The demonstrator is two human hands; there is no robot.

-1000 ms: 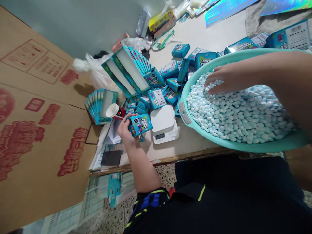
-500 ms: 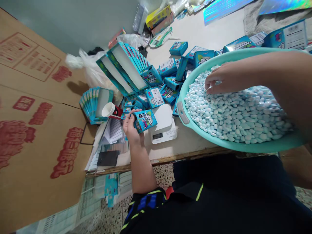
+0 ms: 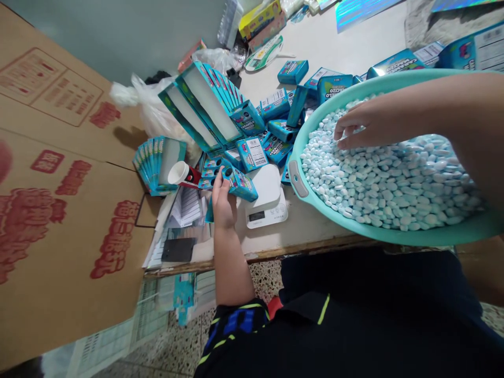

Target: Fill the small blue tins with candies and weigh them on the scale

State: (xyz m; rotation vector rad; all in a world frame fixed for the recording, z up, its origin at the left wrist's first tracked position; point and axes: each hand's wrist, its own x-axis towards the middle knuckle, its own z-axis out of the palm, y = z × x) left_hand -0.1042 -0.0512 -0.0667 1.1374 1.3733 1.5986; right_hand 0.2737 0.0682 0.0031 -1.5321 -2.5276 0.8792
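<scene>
My left hand (image 3: 224, 203) grips a small blue candy box (image 3: 241, 185) by its near end, fingers closed around it. The box is tilted, its far end over the white kitchen scale (image 3: 265, 197); whether it touches the scale I cannot tell. My right hand (image 3: 368, 125) rests loosely bent on the pale blue candies (image 3: 378, 181), thumb and fingers a little apart, with nothing visible between them. These candies fill a large mint-green tub (image 3: 328, 214), which overlaps the table at my right. Its grey handle faces the scale.
Several blue candy boxes (image 3: 277, 149) are heaped behind the scale, and flat cartons (image 3: 205, 102) stand fanned out beside them. A red-and-white paper cup (image 3: 179, 173) lies tipped to the left. A dark phone-like slab (image 3: 178, 250) sits near the table edge. A large cardboard box (image 3: 71, 199) borders the left.
My left hand has turned the candy box, so its front faces less upward and more of its end shows. My right hand has barely shifted on the candies. The view has moved slightly.
</scene>
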